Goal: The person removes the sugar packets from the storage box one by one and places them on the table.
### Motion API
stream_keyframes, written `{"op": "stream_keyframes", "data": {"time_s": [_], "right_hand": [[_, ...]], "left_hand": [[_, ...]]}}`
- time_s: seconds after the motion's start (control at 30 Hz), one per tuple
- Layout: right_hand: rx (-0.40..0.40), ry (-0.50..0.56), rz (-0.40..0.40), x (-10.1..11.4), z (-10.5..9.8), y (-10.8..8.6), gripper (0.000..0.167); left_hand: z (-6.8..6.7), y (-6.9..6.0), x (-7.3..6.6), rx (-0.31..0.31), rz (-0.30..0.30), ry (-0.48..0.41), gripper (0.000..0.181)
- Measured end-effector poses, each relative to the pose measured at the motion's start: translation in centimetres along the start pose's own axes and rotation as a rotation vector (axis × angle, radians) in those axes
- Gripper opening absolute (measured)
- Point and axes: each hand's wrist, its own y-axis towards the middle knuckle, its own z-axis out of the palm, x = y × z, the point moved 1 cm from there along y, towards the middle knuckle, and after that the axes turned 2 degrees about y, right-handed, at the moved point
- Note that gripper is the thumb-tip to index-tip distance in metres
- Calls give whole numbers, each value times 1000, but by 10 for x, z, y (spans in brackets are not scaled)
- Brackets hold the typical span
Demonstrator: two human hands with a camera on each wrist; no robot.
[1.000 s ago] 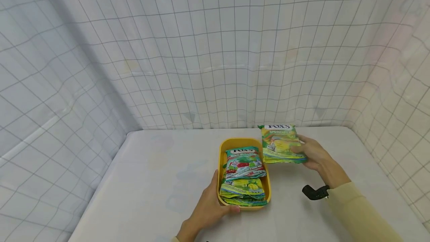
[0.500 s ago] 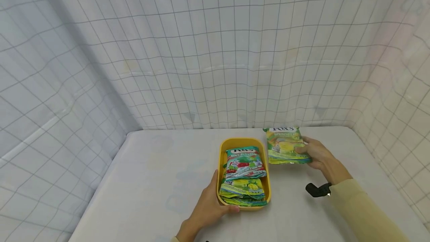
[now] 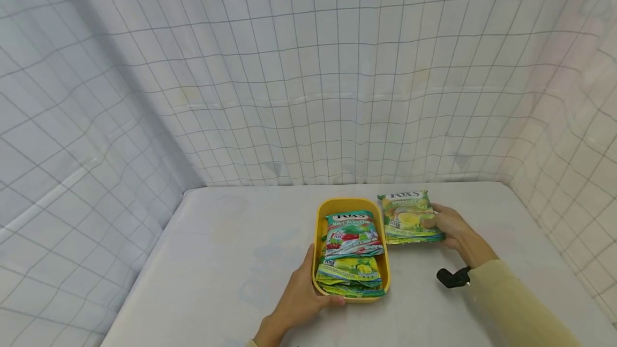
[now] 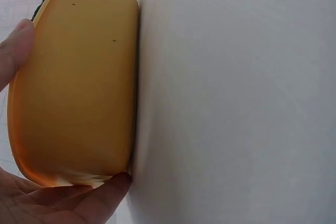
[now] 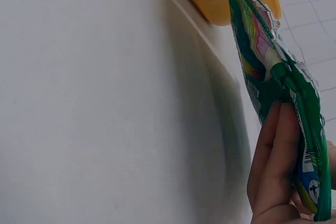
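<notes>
A green and yellow FOX'S candy packet (image 3: 408, 218) is pinched at its right side by my right hand (image 3: 455, 230), thumb on the front. In the right wrist view, the fingers (image 5: 278, 153) support the packet's back, a little above the table. My left hand (image 3: 299, 296) grips the near left corner of a yellow plastic tub (image 3: 332, 201), with the thumb at the near side and fingers along the left wall. Inside the tub, a teal and red Mint Blossom packet (image 3: 352, 237) lies over several yellow-green packets (image 3: 349, 271).
The tub stands on a white-covered table (image 3: 217, 261), just left of the held packet. White grid-patterned sheets (image 3: 308, 95) hang behind the table and at both sides. A black strap piece (image 3: 452, 277) juts from the right wrist.
My right hand has carried the candy packet a little to the right, then down nearer the table. The left hand and the tub hold their place.
</notes>
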Motion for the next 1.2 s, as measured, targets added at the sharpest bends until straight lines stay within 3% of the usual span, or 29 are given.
{"op": "stream_keyframes", "data": {"time_s": [0.6,0.93,1.2], "right_hand": [[-48,-72,4,-13,5,13,83],[-163,-378,-42,-9,8,10,80],[-233,-544,-98,-10,7,5,76]], "left_hand": [[1,-1,0,1,-7,15,128],[1,0,1,-3,-15,17,130],[2,-2,0,-1,-35,18,130]]}}
